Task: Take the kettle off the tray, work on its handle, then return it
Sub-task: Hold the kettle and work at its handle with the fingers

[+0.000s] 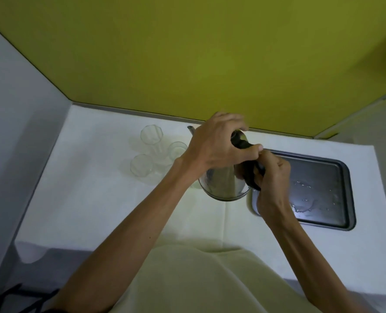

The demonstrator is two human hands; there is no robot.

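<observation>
The kettle (223, 184) is off the tray (323, 168) and stands on the white worktop (92, 199), just beside the tray's left edge, so the person can work on it with both hands and then put it back with a short move. The left hand (214, 145) lies over the top of the kettle, its grip closed around the lid end where the black handle (246, 145) begins; I think it presses down to keep the kettle from turning or tipping. The right hand (271, 175) is clenched around the lower part of the handle, at the side that faces the tray, and it seems to pull or twist this part. What exactly it does to the handle, I cannot tell. The spout (191, 129) points away, to the yellow wall (187, 53). Three clear glasses (151, 136) stand to the left, near but apart from the kettle. The tray holds only some water drops (305, 199), so its place is free for the return.
</observation>
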